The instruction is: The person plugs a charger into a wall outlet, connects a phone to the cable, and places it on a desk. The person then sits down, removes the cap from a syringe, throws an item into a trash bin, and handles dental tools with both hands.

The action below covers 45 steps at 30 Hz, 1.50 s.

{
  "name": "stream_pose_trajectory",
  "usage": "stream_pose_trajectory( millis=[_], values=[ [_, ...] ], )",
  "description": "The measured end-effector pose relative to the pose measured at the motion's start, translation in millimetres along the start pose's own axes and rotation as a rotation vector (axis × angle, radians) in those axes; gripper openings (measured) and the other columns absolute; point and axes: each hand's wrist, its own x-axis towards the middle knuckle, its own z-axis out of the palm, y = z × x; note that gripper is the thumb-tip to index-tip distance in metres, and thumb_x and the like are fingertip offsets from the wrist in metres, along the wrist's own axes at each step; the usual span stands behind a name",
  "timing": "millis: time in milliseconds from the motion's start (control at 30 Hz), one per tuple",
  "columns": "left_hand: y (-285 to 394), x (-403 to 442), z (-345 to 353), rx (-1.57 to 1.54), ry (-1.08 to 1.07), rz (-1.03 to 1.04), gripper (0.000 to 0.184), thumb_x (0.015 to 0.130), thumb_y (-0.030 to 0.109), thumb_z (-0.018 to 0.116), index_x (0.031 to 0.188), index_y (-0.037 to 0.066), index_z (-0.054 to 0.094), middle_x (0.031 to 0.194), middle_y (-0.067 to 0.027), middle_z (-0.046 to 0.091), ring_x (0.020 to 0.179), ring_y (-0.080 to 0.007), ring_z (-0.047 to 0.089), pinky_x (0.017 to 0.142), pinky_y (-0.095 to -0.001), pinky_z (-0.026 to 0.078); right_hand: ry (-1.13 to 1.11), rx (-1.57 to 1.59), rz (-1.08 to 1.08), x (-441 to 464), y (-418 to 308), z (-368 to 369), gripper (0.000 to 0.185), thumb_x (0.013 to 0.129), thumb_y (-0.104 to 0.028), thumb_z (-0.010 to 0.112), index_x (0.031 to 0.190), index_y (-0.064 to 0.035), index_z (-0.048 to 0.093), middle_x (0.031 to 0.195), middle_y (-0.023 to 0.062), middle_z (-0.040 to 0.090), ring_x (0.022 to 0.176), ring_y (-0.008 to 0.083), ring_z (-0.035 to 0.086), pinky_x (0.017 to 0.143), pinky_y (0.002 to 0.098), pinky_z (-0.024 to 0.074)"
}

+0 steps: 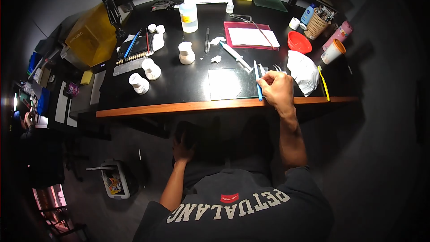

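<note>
Blue stick (258,85) at the fingertips of the right hand (277,89), well apart from the left hand (182,148).
The stick lies over the right part of the glass plate (224,85), near the desk's (170,106) front edge; the right hand's thumb and forefinger are drawn together beside it, though whether they pinch it or a slim tool next to it I cannot tell. The left hand is below the desk, at the lap, fingers loosely spread. The syringe (235,56) slants beyond the plate, the white bundle (303,72) sits right of the hand, then the yellow toothbrush (324,85); the red bowl (299,42) is farther back.
</note>
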Motion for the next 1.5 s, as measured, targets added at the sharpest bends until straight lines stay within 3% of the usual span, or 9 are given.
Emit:
stream_pose_trajectory(
  millis=[533, 633, 733, 833, 967, 1133, 1367, 1400, 1500],
  values=[
    [4.2, -0.7, -4.5, 0.031, -0.033, -0.021, 0.093, 0.084, 0.062, 0.072, 0.161, 0.032, 0.030, 0.163, -0.0310, 0.022, 0.148, -0.0501, 0.029, 0.112, -0.0648, 0.035, 0.095, -0.249, -0.045, -13.5, 8.9, 2.5, 0.017, 0.085, -0.015, 0.071, 0.082, 0.0014, 0.072, 0.091, 0.0206, 0.070, 0.082, 0.0393, 0.070, 0.074, 0.0483, 0.0553],
    [7.5, -2.2, -5.5, 0.078, 0.004, -0.022, 0.088, 0.084, 0.055, 0.075, 0.158, 0.031, 0.036, 0.161, -0.0305, 0.028, 0.146, -0.0486, 0.034, 0.113, -0.0573, 0.038, 0.130, -0.230, -0.058, -14.3, 9.9, 4.7, 0.017, 0.087, -0.015, 0.068, 0.084, 0.0015, 0.070, 0.092, 0.0205, 0.069, 0.083, 0.0391, 0.070, 0.074, 0.0485, 0.0550],
    [3.0, -1.1, -2.4, -0.116, 0.273, 0.174, 0.071, 0.082, 0.039, 0.081, 0.144, 0.019, 0.055, 0.150, -0.0283, 0.044, 0.136, -0.0472, 0.047, 0.107, -0.0503, 0.045, 0.195, -0.138, -0.104, -15.8, 10.9, 4.1, 0.014, 0.089, -0.011, 0.068, 0.086, 0.0018, 0.067, 0.091, 0.0191, 0.066, 0.079, 0.0363, 0.069, 0.072, 0.0459, 0.0544],
    [23.5, -0.1, -19.2, -0.259, 0.651, 0.382, 0.029, 0.079, 0.014, 0.081, 0.104, 0.004, 0.071, 0.107, -0.0191, 0.069, 0.104, -0.0380, 0.065, 0.089, -0.0452, 0.054, 0.253, -0.074, -0.211, -16.1, 16.6, -0.1, 0.010, 0.089, -0.006, 0.071, 0.089, 0.0019, 0.065, 0.087, 0.0174, 0.064, 0.074, 0.0327, 0.066, 0.069, 0.0437, 0.0531],
    [134.4, -17.4, -128.3, -0.427, 0.707, 0.749, 0.012, 0.078, 0.000, 0.076, 0.088, 0.005, 0.071, 0.078, -0.0095, 0.064, 0.067, -0.0242, 0.062, 0.063, -0.0325, 0.050, 0.213, 0.001, -0.179, -18.0, 4.3, -7.4, 0.011, 0.093, -0.007, 0.070, 0.090, 0.0026, 0.064, 0.086, 0.0176, 0.063, 0.071, 0.0298, 0.064, 0.065, 0.0415, 0.0513],
    [214.3, 23.0, -203.9, -0.377, 0.765, 0.966, 0.012, 0.078, -0.001, 0.078, 0.088, 0.004, 0.073, 0.079, -0.0081, 0.067, 0.069, -0.0219, 0.063, 0.062, -0.0308, 0.051, 0.297, 0.136, -0.246, -17.2, 13.2, 3.9, 0.012, 0.094, -0.006, 0.067, 0.090, 0.0027, 0.060, 0.078, 0.0155, 0.063, 0.065, 0.0269, 0.062, 0.061, 0.0397, 0.0492],
    [276.9, 144.4, -198.0, -0.181, 0.444, 0.886, 0.024, 0.081, 0.016, 0.083, 0.101, 0.003, 0.079, 0.085, -0.0130, 0.072, 0.066, -0.0234, 0.066, 0.062, -0.0353, 0.054, 0.317, 0.169, -0.249, -39.4, 16.0, 8.2, 0.016, 0.097, -0.011, 0.068, 0.089, 0.0009, 0.062, 0.074, 0.0127, 0.065, 0.061, 0.0227, 0.061, 0.059, 0.0371, 0.0472],
    [282.1, 157.5, -192.5, -0.157, 0.442, 0.890, 0.026, 0.081, 0.018, 0.084, 0.102, 0.002, 0.079, 0.085, -0.0136, 0.072, 0.067, -0.0245, 0.066, 0.063, -0.0367, 0.055, 0.268, 0.196, -0.222, -40.6, 11.9, 3.6, 0.011, 0.092, -0.006, 0.069, 0.090, 0.0012, 0.062, 0.078, 0.0161, 0.064, 0.069, 0.0323, 0.063, 0.066, 0.0418, 0.0489],
    [294.2, 173.9, -186.1, -0.125, 0.271, 0.745, 0.022, 0.080, 0.013, 0.081, 0.097, -0.001, 0.079, 0.086, -0.0209, 0.076, 0.081, -0.0308, 0.076, 0.075, -0.0367, 0.060, 0.216, 0.250, -0.247, -33.8, 5.7, -4.7, 0.011, 0.093, -0.006, 0.069, 0.089, 0.0016, 0.062, 0.076, 0.0153, 0.064, 0.066, 0.0281, 0.062, 0.064, 0.0402, 0.0486]
  ],
)
